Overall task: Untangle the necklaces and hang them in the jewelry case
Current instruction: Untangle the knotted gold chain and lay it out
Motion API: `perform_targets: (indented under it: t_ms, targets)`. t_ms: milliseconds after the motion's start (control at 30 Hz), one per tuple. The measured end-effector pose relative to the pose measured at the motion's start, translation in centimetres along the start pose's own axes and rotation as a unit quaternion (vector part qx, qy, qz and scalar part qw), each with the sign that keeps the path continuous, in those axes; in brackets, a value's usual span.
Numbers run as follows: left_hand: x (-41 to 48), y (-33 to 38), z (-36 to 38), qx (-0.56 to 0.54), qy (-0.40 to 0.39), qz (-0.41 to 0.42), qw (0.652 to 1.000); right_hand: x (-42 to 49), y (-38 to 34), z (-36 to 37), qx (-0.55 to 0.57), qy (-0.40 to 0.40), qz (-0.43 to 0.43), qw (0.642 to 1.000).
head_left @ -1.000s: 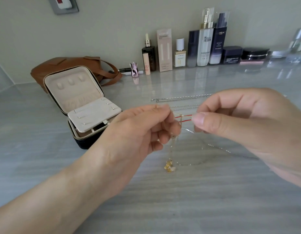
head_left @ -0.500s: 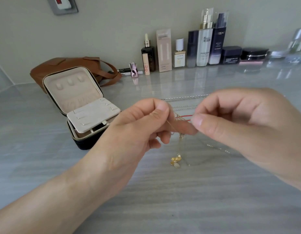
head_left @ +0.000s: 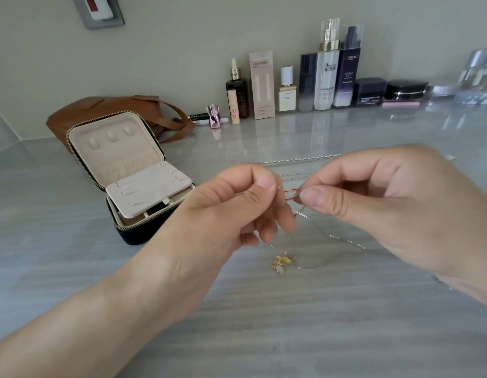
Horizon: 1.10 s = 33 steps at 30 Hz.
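Observation:
My left hand (head_left: 226, 214) and my right hand (head_left: 387, 203) are raised over the counter and pinch a tangle of thin chains between them. A red cord (head_left: 290, 190) runs between the fingertips of both hands. A fine chain hangs down from the pinch to a gold pendant (head_left: 281, 263), which lies on the counter. A silver chain (head_left: 346, 240) trails to the right under my right hand. More silver chains (head_left: 297, 160) lie stretched out behind the hands. The jewelry case (head_left: 133, 175) stands open at the left, its beige lid upright.
A brown leather bag (head_left: 100, 107) lies behind the case. Several cosmetic bottles and jars (head_left: 327, 77) line the wall at the back. The grey counter (head_left: 291, 323) stretches toward me below the hands. A wall switch (head_left: 100, 9) is at the upper left.
My left hand's pinch has shifted slightly up and right, closer to the right hand's fingertips. The gold pendant swung a little and now rests on the counter.

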<state>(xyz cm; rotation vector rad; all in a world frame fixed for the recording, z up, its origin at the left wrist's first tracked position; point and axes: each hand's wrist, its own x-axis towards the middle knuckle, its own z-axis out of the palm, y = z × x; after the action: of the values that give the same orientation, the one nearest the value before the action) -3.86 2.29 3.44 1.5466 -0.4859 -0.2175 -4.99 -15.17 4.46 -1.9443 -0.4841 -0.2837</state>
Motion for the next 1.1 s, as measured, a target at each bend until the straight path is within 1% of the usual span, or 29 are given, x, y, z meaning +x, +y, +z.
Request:
perform_targets:
  t_ms: [100,167,300,400,633,800,1000,1100]
  targets:
    - [0.1,0.0,0.1,-0.005,-0.001,-0.003,1.000,0.0,0.1,-0.1,0.027,-0.005,0.005,1.000]
    - [0.1,0.0,0.1,-0.010,-0.001,-0.003,1.000,0.1,0.4,-0.2,0.064,-0.026,0.025,0.997]
    - [0.0,0.0,0.0,-0.018,-0.013,0.003,1.000,0.1,0.9,-0.2,0.091,-0.057,0.056,0.993]
    - [0.0,-0.1,0.0,-0.022,-0.029,0.006,0.999,0.2,0.9,0.0,0.102,-0.068,0.043,0.992]
    - [-0.1,0.2,0.1,-0.039,-0.055,0.009,0.998,0.0,0.8,0.0,0.133,-0.146,0.025,0.980]
    - [-0.1,0.3,0.1,-0.025,-0.061,0.011,0.998,0.0,0.5,-0.1,0.131,-0.143,0.017,0.981]
    - [-0.4,0.6,0.1,-0.036,-0.063,0.007,0.997,0.1,1.0,-0.1,0.160,-0.132,0.061,0.976]
    - [-0.5,0.6,0.2,-0.043,-0.068,0.000,0.997,0.2,1.2,-0.1,0.177,-0.160,0.067,0.969]
